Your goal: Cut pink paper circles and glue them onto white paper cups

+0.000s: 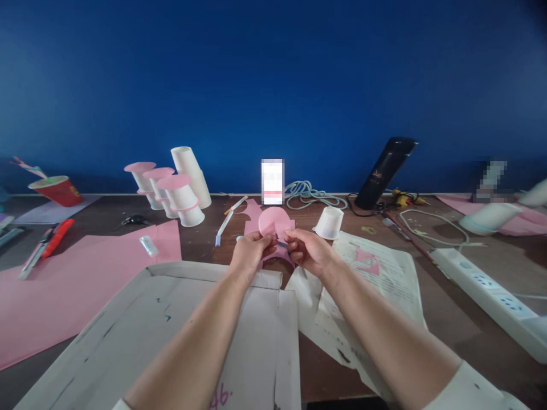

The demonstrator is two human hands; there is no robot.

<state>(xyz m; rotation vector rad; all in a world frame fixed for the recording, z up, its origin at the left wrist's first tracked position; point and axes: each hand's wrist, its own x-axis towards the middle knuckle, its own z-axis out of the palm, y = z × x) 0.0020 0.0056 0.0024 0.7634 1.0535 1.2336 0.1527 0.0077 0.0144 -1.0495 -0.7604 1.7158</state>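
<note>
Pink disc: one, thin, flat, paper-like, matte pale pink, round along the far edge; lower edge partly hidden by fingers. Located at the middle of the scene, held up above the table, its broad face toward the viewer.

Left hand: one, bare; grip pinching the disc's near left edge between thumb and fingers.

Right hand: one, bare; fingers curled at the disc's near right edge. Whether this grip pinches the disc or merely touches it, cannot tell. A small dark item, blurred, shows between the hands.

Pink cut-out sheet: one, with curved openings, lying beyond and below the disc.

White cup: one, mouth down, slightly tilted in view, just right of the hands.

Cup stacks: white, far left, topped with pink rounds similar in colour to the disc.

White box: one, marked, near left, under the left forearm.

Printed paper: creased, right, bearing pink scraps.
</note>
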